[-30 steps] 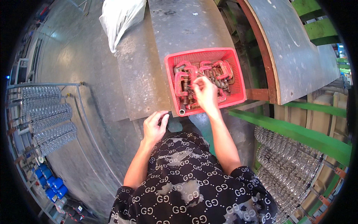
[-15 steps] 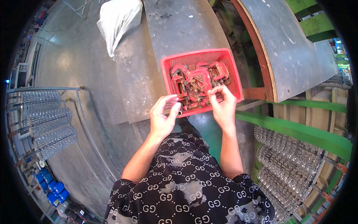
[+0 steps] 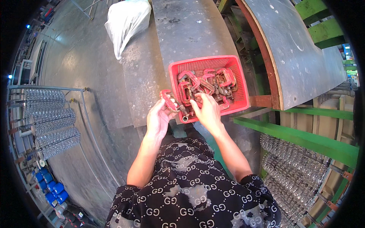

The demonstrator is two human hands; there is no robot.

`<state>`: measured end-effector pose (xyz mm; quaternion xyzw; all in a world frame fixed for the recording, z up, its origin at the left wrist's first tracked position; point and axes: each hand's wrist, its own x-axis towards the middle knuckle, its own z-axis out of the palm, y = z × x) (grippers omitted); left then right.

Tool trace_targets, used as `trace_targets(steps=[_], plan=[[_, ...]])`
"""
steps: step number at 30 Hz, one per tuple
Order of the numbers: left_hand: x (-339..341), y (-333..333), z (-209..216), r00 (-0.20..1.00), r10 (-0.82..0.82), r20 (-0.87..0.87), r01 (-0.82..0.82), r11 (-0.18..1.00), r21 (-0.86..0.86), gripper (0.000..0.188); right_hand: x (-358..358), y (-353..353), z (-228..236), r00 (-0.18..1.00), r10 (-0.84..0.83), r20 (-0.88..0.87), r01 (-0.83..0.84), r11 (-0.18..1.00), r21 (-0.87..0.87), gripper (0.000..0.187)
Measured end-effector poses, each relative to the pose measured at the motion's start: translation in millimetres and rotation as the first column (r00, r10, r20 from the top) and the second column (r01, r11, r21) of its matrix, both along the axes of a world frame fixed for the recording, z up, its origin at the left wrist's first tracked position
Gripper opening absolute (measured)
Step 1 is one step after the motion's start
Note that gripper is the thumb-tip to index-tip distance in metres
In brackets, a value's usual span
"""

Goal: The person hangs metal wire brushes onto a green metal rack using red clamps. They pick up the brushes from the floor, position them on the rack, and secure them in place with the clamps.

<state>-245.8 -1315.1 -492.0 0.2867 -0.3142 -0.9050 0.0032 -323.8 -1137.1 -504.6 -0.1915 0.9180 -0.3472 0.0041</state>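
A red plastic basket (image 3: 239,72) sits on a grey metal bench (image 3: 190,34) and holds several red C-clamps (image 3: 213,81) in a heap. My left hand (image 3: 159,118) grips one red C-clamp (image 3: 168,99) just outside the basket's near left corner. My right hand (image 3: 207,110) is beside it at the basket's near rim, fingers closed on the screw end of the same clamp (image 3: 185,113).
A white plastic bag (image 3: 127,21) lies at the bench's far left. A large curved metal sheet (image 3: 304,57) with a rusty edge stands to the right, over green steel beams (image 3: 300,136). Bundles of shiny metal parts lie at left (image 3: 49,117) and lower right (image 3: 300,174).
My left hand rose from near my body to the basket. Both hands drew one clamp out of the heap to the basket's near left corner.
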Motion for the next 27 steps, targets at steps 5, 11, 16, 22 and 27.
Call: trace_targets(steps=[5, 11, 16, 22, 27], plan=[[9.3, -13.0, -13.2, 1.000, 0.022, 0.008, -0.022, 1.000, 0.016, 0.031, -16.5, -14.8, -19.0, 0.983, -0.062, 0.171, 0.025, 0.977, 0.212, 0.033], [9.9, -9.2, -3.1, 0.999, 0.028, 0.016, -0.027, 0.997, -0.073, 0.024, -14.2, -7.6, -22.6, 0.955, -0.116, 0.273, 0.106, 0.993, 0.051, 0.026], [5.7, -7.4, -1.1, 0.998, -0.020, 0.054, 0.027, 0.989, -0.148, 0.024, -23.5, 18.4, -27.1, 0.715, 0.038, 0.698, 0.303, 0.882, -0.360, 0.021], [-11.1, -7.0, 21.5, 0.996, -0.082, 0.043, 0.088, 0.985, -0.149, 0.019, -10.8, -0.1, 36.0, 0.768, 0.217, 0.603, 0.154, 0.851, -0.502, 0.016], [-6.9, -20.1, 0.2, 0.999, 0.030, -0.029, -0.032, 0.996, -0.082, 0.024, -11.7, -9.6, 33.2, 0.856, 0.119, 0.503, 0.034, 0.958, -0.283, 0.021]])
